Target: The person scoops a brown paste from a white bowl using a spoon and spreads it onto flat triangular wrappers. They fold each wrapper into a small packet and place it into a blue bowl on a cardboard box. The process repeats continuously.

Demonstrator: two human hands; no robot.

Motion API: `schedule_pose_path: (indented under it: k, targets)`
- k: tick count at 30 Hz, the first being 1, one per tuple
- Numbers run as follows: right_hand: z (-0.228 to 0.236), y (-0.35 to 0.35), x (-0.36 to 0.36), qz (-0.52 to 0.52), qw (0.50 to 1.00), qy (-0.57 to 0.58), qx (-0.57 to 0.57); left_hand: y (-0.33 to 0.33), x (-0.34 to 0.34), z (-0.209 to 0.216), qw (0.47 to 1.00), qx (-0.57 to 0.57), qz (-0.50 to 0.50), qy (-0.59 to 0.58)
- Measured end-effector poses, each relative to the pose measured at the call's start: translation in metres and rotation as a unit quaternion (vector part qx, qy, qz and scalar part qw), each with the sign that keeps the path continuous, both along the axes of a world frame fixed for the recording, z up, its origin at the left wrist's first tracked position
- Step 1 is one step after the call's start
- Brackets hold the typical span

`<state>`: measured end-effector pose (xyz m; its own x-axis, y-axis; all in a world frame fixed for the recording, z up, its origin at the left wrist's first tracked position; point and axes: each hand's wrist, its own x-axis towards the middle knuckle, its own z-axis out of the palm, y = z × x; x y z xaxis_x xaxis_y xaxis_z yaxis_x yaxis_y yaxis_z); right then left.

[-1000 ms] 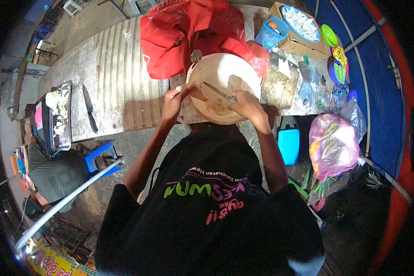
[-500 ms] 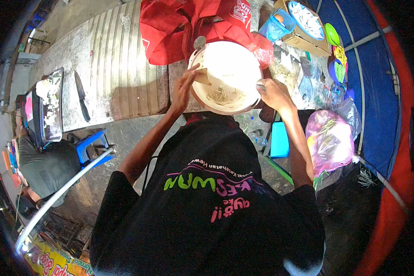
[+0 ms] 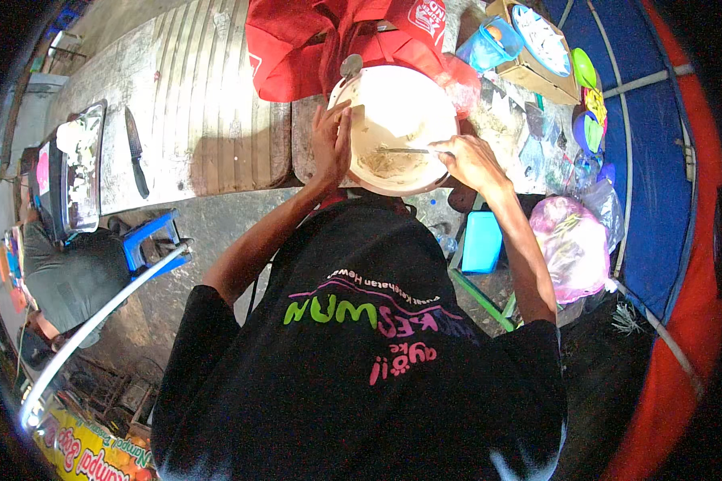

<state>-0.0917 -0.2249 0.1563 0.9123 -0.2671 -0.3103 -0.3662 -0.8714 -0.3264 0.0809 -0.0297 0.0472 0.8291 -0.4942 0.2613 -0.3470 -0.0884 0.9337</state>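
One white basin [image 3: 401,100] at the table's [image 3: 200,96] near edge held pale scraps [image 3: 387,163]; one tray [image 3: 84,210], left edge, held chopped food [image 3: 78,140]. The right hand [image 3: 472,163] clamped a knife [image 3: 403,151]; the left hand [image 3: 333,143], apart, stood at the basin's rim, grip unclear.

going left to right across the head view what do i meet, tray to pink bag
Dark tray of white pieces → loose knife → left hand → held knife → right hand → pink plastic bag
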Motion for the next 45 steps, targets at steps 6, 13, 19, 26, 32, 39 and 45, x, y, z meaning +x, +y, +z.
schedule_pose_path:
  k: [6,13,19,26,32,39,45]
  targets:
    - [0.001,-0.015,0.000,-0.035,0.994,0.089,0.052,0.000,-0.003,0.001,0.999,0.028,0.009,-0.014]
    - [0.000,0.018,0.002,-0.104,0.970,0.159,0.148,-0.004,-0.006,0.003,0.999,0.031,0.022,-0.007]
    - [0.033,0.037,-0.001,-0.096,0.992,0.078,-0.032,-0.002,-0.007,0.000,0.999,0.031,0.003,0.039]
    - [0.047,0.051,0.011,-0.041,0.992,0.096,-0.073,-0.002,-0.013,-0.001,0.995,0.000,0.014,0.099]
    - [0.051,0.063,0.013,-0.013,0.998,0.058,-0.035,-0.004,-0.008,-0.004,0.999,0.025,0.017,-0.032]
    - [0.056,0.065,0.024,-0.056,0.986,0.153,0.046,-0.007,-0.010,-0.004,0.997,0.048,0.037,-0.044]
    - [0.032,0.052,0.013,-0.133,0.973,0.150,0.118,-0.006,-0.009,-0.005,0.999,0.044,0.017,-0.012]
